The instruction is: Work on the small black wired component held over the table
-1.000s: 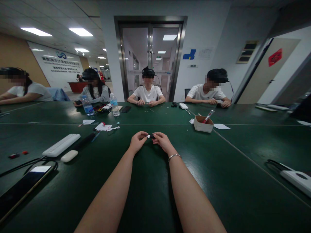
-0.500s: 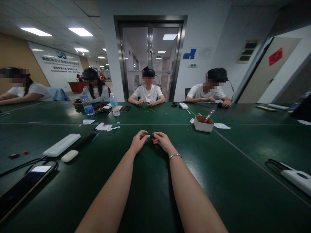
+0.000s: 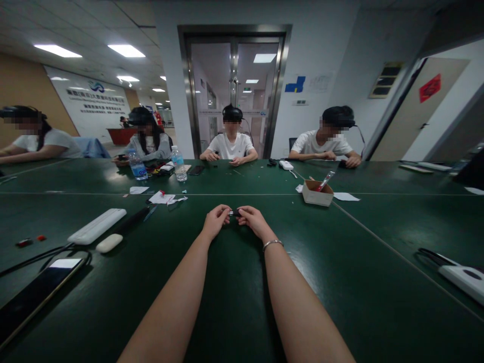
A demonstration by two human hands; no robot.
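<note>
Above the middle of the green table [image 3: 234,282], a small black object with a silvery end [image 3: 234,213] is held between my two hands. The fingertips of my left hand [image 3: 217,221] pinch its silvery end. My right hand [image 3: 253,220], with a metal bangle at the wrist, grips the black end with closed fingers. The fingertips hide part of the object, so its exact shape cannot be made out.
Left: a phone [image 3: 41,290], a white power bank [image 3: 97,226], a white oval case [image 3: 109,243] and cables. Further back stand two bottles [image 3: 179,164] and a small box [image 3: 317,193]. A white device [image 3: 463,277] lies at right. Several people sit opposite.
My hands and the small object have stayed almost in place. Across the table, the middle person's hand has lifted slightly, and a small dark item now shows on the table beside it.
</note>
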